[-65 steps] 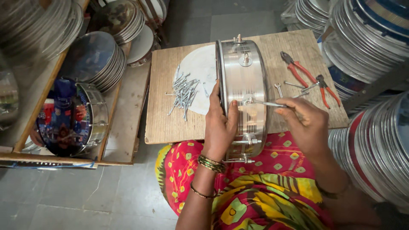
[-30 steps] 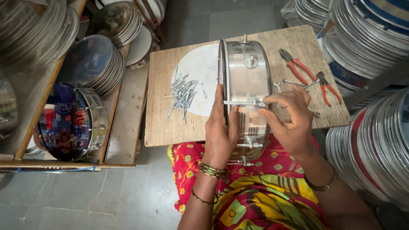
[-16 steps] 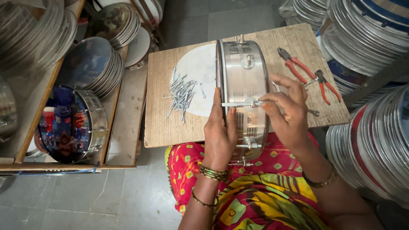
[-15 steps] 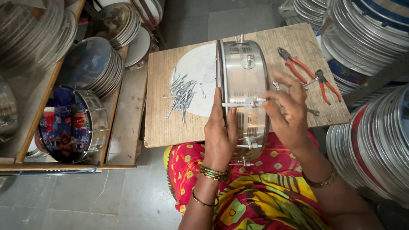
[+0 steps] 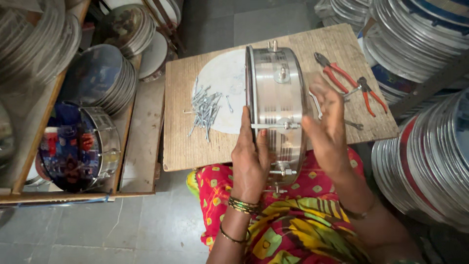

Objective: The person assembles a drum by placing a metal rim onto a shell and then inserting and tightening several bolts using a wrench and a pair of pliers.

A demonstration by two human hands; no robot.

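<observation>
Drum shell (image 5: 276,105) x1, left hand (image 5: 250,161) gripping; approx. 2 pliers (image 5: 349,80).

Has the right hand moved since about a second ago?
Yes. The right hand has come off the rod on the metal drum and now sits open beside the drum's right rim, nearer the pliers.

Loose pile of screws (image 5: 204,108) on white disc (image 5: 225,78); red-handled pliers (image 5: 335,71); stacked drum shells (image 5: 111,78).

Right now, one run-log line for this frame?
left hand: grips metal drum shell | right hand: open, beside shell | bolts, pliers: on board
</observation>
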